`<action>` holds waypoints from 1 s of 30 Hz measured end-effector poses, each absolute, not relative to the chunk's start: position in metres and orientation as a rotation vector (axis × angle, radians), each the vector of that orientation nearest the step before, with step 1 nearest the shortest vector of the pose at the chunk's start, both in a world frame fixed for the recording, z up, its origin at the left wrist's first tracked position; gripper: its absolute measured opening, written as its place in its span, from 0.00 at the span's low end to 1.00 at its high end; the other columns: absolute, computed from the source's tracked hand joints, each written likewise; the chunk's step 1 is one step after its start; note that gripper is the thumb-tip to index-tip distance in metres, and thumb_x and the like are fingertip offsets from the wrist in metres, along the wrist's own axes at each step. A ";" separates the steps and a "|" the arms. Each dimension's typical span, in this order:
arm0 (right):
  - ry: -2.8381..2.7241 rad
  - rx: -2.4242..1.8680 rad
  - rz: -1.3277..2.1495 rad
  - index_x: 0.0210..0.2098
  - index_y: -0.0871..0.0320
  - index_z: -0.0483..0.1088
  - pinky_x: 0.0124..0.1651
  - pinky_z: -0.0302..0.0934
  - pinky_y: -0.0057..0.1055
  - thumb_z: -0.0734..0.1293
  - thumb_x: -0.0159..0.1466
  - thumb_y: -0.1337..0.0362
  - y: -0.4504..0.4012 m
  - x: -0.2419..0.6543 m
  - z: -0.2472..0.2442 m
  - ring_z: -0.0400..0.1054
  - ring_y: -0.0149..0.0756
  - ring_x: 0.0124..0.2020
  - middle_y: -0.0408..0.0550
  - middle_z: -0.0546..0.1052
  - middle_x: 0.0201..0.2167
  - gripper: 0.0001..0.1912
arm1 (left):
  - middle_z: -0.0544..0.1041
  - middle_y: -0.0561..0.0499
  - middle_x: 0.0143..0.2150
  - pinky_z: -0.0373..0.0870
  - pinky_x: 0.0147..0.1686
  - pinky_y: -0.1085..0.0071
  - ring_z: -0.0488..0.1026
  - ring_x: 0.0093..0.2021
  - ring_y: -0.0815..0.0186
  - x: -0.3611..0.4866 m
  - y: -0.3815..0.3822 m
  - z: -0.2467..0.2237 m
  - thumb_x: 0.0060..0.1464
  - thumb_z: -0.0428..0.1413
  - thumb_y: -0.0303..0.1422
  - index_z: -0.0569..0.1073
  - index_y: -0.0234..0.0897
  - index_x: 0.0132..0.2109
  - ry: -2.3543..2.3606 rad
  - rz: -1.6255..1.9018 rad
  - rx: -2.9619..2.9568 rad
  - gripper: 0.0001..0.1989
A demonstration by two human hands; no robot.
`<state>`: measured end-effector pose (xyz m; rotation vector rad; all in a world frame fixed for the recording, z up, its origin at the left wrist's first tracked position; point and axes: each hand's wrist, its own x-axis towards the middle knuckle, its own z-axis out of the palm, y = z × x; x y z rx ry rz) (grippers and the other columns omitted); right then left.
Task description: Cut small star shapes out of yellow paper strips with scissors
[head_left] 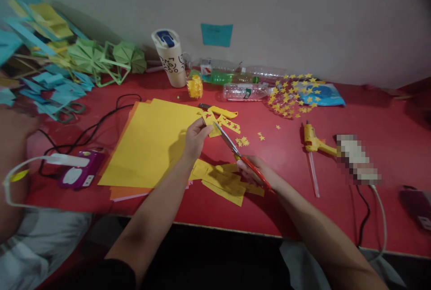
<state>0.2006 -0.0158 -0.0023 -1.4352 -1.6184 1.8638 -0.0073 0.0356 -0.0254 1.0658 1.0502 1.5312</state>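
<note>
My left hand (195,139) pinches a small piece of yellow paper (214,132) above the red table (262,121). The scissors (229,141) with red handles are in my right hand (252,171), their blade tips at the right side of that piece. Yellow strips (232,125) with star-shaped holes lie just behind it, beside a yellow cutter (222,112). Small yellow stars (242,141) are scattered to the right of the blades. Below my hands lie several yellow paper strips (224,184). Yellow sheets (148,142) are stacked on orange ones to the left.
A glue gun (311,139) stands at the right, near a pixelated object (357,157). Behind are a tumbler (171,59), plastic bottles (247,92) and a star-covered round form (291,97). At left are a purple power strip (81,171), cables and another person's arm (13,169).
</note>
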 end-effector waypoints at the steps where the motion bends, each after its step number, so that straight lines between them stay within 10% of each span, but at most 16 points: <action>1: -1.620 -1.443 1.859 0.24 0.55 0.59 0.13 0.49 0.22 0.67 0.57 0.38 -0.016 0.200 -0.002 0.52 0.22 0.11 0.32 0.58 0.13 0.27 | 0.75 0.55 0.26 0.67 0.33 0.67 0.70 0.28 0.67 -0.007 0.036 -0.026 0.47 0.60 0.34 0.76 0.39 0.29 1.052 1.526 1.063 0.04; 30: -1.657 -1.458 1.864 0.23 0.54 0.56 0.13 0.48 0.22 0.66 0.55 0.36 -0.014 0.201 -0.004 0.52 0.23 0.12 0.33 0.58 0.13 0.28 | 0.73 0.54 0.24 0.63 0.34 0.66 0.67 0.28 0.67 -0.007 0.036 -0.025 0.46 0.59 0.32 0.73 0.38 0.26 1.067 1.506 0.994 0.04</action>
